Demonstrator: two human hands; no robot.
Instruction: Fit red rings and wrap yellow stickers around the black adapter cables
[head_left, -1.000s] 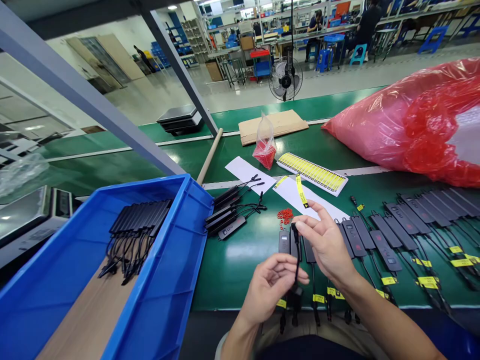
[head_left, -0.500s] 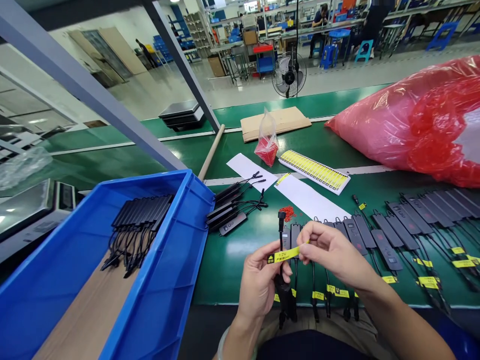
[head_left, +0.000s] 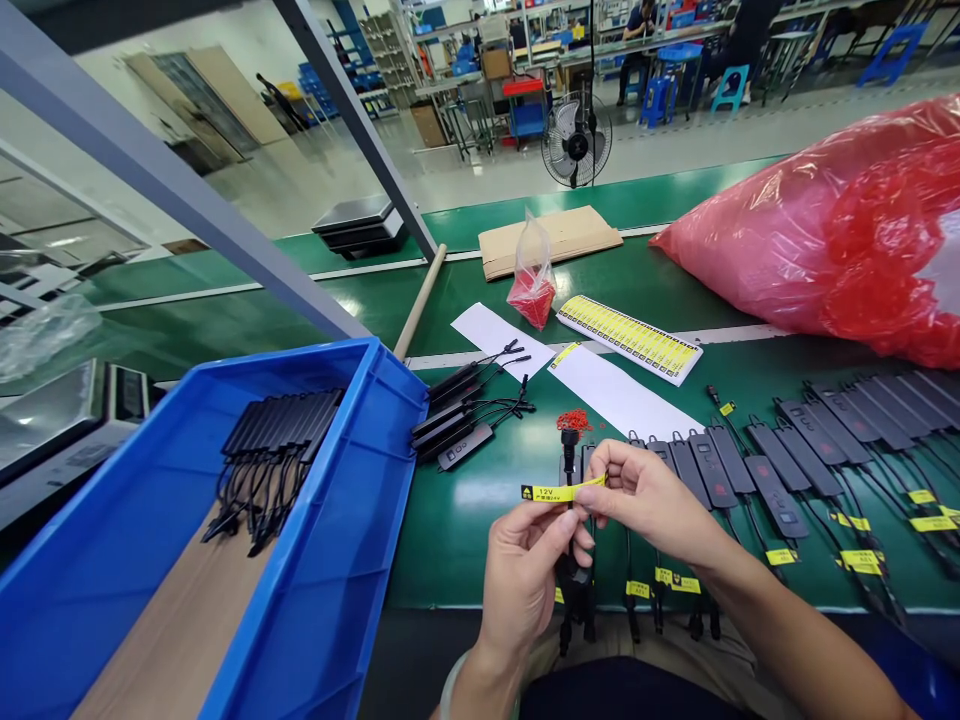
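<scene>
My left hand (head_left: 529, 575) is closed, thumb and fingers pinching a black cable (head_left: 569, 455) whose connector end points up. A black controller hangs partly hidden below that hand. Across the cable lies a yellow label (head_left: 547, 493) printed "12V", its left end sticking out free. My right hand (head_left: 649, 500) pinches the label's right end between thumb and fingers, close to the cable. Several black controllers (head_left: 709, 470) lie in a row to the right, many with yellow labels (head_left: 862, 562) on their cables.
A blue bin (head_left: 375, 400) at left holds several black units (head_left: 285, 425). Beyond my hands lie a sheet of yellow labels (head_left: 630, 338), white backing paper (head_left: 622, 390), small red pieces (head_left: 574, 421) and a clear bag of red pieces (head_left: 533, 290). A big red plastic bag (head_left: 810, 240) is at right.
The label has swung from slanted to nearly level and now lies against the cable. My right hand has moved left, and my left fingertips have come up under the label.
</scene>
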